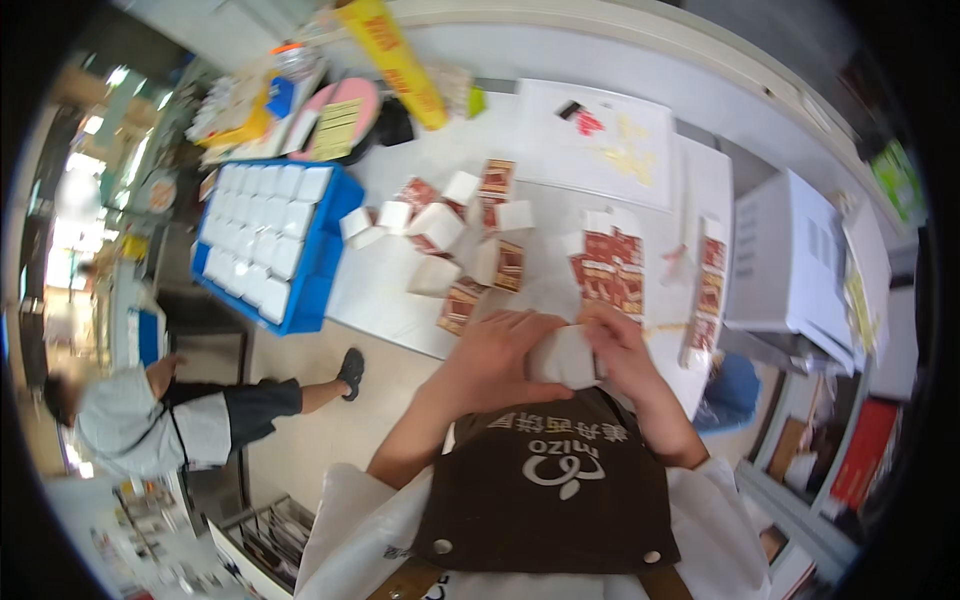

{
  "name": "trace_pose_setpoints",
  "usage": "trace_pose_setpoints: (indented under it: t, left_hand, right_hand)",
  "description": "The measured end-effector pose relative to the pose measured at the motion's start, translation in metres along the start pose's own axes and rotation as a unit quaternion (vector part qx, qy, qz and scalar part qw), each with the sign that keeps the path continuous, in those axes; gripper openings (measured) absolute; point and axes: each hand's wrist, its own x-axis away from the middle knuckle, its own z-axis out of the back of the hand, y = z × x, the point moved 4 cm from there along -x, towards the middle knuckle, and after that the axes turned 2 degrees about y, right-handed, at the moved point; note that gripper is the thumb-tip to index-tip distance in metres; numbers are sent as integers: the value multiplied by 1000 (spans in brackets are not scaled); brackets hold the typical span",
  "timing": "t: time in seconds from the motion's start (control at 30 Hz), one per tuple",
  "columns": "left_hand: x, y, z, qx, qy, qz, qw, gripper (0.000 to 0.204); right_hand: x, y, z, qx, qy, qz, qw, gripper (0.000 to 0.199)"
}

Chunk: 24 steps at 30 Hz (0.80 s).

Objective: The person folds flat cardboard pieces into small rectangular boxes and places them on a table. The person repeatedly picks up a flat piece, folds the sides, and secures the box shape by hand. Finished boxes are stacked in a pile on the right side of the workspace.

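Close in front of my apron, my left hand [492,362] is wrapped round a small white box [563,358]. The fingers of my right hand [625,352] are pressed against the same box's right side. Just beyond the hands, several small white boxes [436,228] with red-brown printed faces lie scattered at varied angles on the white table [385,300]. Flat red-brown printed pieces [612,268], overlapping one another, lie beyond my right hand. What is printed on the held box's hidden sides cannot be seen.
A blue crate [308,300] filled with rows of white boxes is at the left. Beyond are a yellow long box [395,65] and a white sheet [530,110] bearing red and yellow bits. A white cabinet [790,250] stands right. Another person [150,420] is at left.
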Motion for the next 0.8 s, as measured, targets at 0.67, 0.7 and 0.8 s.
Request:
trace_pose_setpoints:
  t: [0.67,0.7,0.8]
  left_hand:
    - [57,-62,18,538,104,136,826,65]
    - [62,-66,18,544,79,149,822,64]
    - [80,-75,15,562,23,169,809,60]
  right_hand:
    - [-14,4,-48,-314,-158,24,936,33]
    - [-17,2,-51,-326,-151,21,933,34]
    - [-26,-4,-67,-345,-128,4,930,37]
